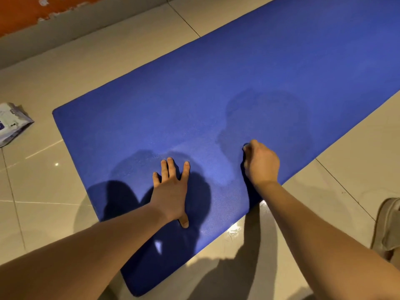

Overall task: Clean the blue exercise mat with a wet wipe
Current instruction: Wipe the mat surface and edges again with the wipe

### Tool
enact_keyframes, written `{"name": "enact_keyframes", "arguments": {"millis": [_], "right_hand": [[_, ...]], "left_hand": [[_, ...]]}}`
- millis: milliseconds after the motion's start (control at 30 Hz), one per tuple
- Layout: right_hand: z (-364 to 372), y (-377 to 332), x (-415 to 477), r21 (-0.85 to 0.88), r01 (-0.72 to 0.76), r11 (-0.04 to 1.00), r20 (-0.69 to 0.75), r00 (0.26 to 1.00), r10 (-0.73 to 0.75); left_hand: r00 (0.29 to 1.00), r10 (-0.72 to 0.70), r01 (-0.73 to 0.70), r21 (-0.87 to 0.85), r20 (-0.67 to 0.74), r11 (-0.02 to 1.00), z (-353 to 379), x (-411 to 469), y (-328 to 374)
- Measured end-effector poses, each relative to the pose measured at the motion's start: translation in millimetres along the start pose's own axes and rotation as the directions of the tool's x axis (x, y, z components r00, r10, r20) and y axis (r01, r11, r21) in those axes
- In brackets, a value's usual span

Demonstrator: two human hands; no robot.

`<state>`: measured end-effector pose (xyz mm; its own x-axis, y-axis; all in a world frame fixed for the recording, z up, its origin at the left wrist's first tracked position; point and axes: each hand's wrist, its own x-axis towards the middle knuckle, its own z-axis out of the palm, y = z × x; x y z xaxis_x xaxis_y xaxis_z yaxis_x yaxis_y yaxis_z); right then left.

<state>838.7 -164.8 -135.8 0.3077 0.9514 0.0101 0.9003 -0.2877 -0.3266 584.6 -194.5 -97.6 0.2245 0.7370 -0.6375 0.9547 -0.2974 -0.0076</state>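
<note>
On floor tiles, blue mat shows darker patches.

- You have pale glossy floor tiles with dark grout lines all around.
- At the far left stands an orange wall with chipped paint, above a grey skirting band.
- A crumpled white-and-grey packet lies on the left.
- A beige slipper-like thing sits at your near right edge.
- A wet glint shines on a near tile.
</note>
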Motion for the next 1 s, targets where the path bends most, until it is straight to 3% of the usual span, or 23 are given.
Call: {"name": "enact_keyframes", "arguments": {"millis": [100, 167, 233, 300, 467, 600, 700, 800, 867, 933, 1000], "right_hand": [[2.6, -27.2, -15.7, 0.053, -0.017, 0.998, 0.02, 1.0, 0.016], [10.6, -54.6, -41.8, 0.129, 0.117, 0.985, 0.077, 0.989, -0.128], [15.5, -70.8, -60.3, 0.155, 0.275, 0.949, 0.236, 0.922, -0.306], [15.2, -61.4, -48.1, 0.129, 0.36, 0.924, 0.287, 0.878, -0.382], [0.5, -16.0, 18.0, -0.026, 0.177, 0.984, 0.146, 0.974, -0.171], [10.7, -38.8, 9.3, 0.035, 0.031, 0.999, 0.065, 0.997, -0.033], [25.9, -77.9, -45.2, 0.088, 0.29, 0.953, 0.209, 0.93, -0.302], [31.0, -74.4, -44.5, 0.096, 0.537, 0.838, 0.198, 0.815, -0.545], [30.9, -53.1, -8.5, -0.012, 0.498, 0.867, 0.171, 0.855, -0.489], [21.9, -33.0, 32.5, -0.157, 0.313, 0.937, 0.125, 0.947, -0.296], [13.0, -20.8, 55.3, -0.249, 0.162, 0.955, 0.075, 0.986, -0.148]], "left_hand": [[1.0, 0.001, -0.001, -0.001, -0.005, 1.0, -0.1, 0.0, 0.5], [1.0, -0.001, 0.001, 0.005, 0.002, 1.0, -0.9, 0.4, 1.1], [1.0, -0.008, 0.008, 0.008, 0.006, 1.0, -1.3, 1.0, 1.0], [1.0, -0.006, 0.006, 0.015, -0.001, 1.0, -0.7, 1.4, 0.7], [1.0, -0.001, 0.001, 0.018, -0.006, 1.0, 1.0, 1.6, -0.6], [1.0, 0.005, -0.004, 0.016, -0.015, 1.0, 1.7, 1.3, 0.3], [1.0, -0.001, 0.001, 0.015, -0.014, 1.0, 1.5, -0.2, -0.3], [1.0, 0.002, -0.002, 0.002, -0.015, 1.0, 2.0, -0.3, -1.4], [1.0, 0.008, -0.007, 0.01, -0.029, 1.0, 3.2, 1.1, -3.0], [1.0, 0.01, -0.01, -0.002, -0.029, 1.0, 5.0, 0.9, -3.7], [0.999, 0.013, -0.013, 0.002, -0.03, 1.0, 5.8, 1.1, -3.8]]}}
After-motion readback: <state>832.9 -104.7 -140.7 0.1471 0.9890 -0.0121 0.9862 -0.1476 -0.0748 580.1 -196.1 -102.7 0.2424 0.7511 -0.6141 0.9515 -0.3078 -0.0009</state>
